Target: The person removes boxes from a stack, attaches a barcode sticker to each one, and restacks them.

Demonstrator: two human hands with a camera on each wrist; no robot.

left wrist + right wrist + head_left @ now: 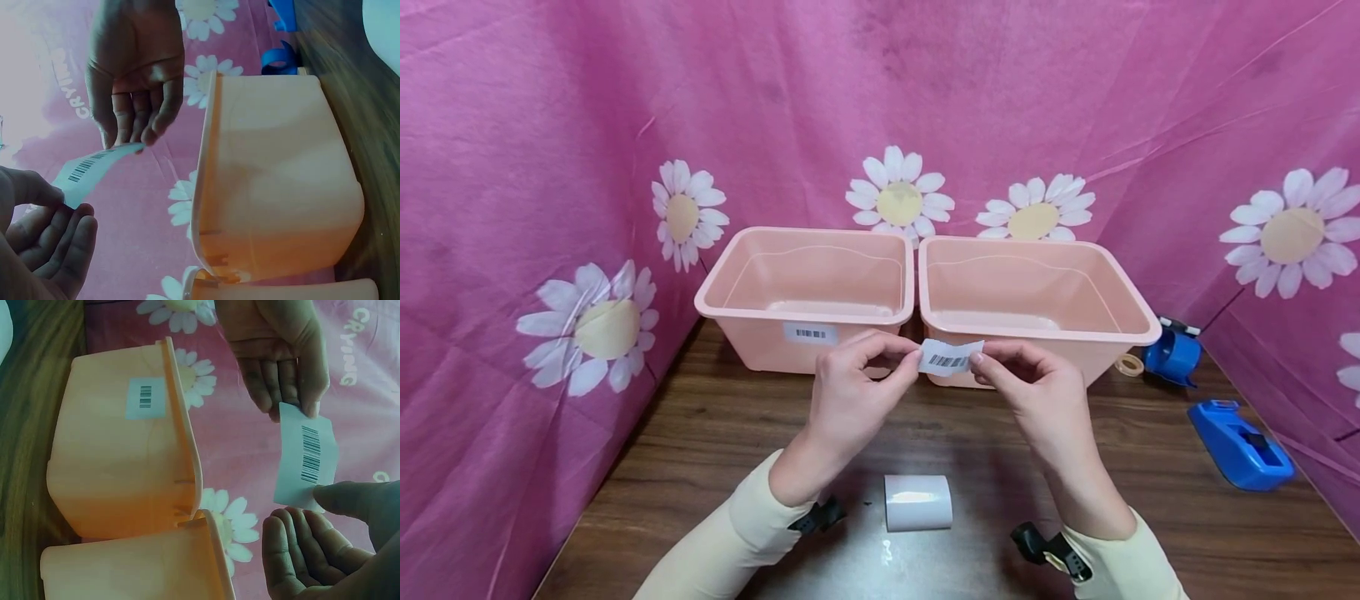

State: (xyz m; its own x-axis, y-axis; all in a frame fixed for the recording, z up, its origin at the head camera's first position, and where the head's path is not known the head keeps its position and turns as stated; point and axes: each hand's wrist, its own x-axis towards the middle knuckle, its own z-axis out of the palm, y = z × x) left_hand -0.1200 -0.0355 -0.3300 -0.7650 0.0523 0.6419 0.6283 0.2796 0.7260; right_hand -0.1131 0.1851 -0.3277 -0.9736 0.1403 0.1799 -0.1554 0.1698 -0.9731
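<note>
A white barcode label (946, 358) is stretched between my two hands, slightly bowed, in front of the right-hand pink bin (1022, 333). My left hand (859, 379) pinches its left end between thumb and fingers. On the other end, my right hand (1047, 392) pinches with thumb and fingertips. The right wrist view shows the label's printed face (309, 453) with black bars. Another barcode label (810, 333) sits on the front of the left-hand pink bin (752, 337); the right bin's front shows no label in the left wrist view.
A roll of white labels (917, 502) lies on the wooden table (700, 492) between my forearms. On the right are a blue tape dispenser (1243, 450), another blue item (1174, 358) and a small tape ring (1129, 365). Pink floral cloth (790, 100) hangs behind and at both sides.
</note>
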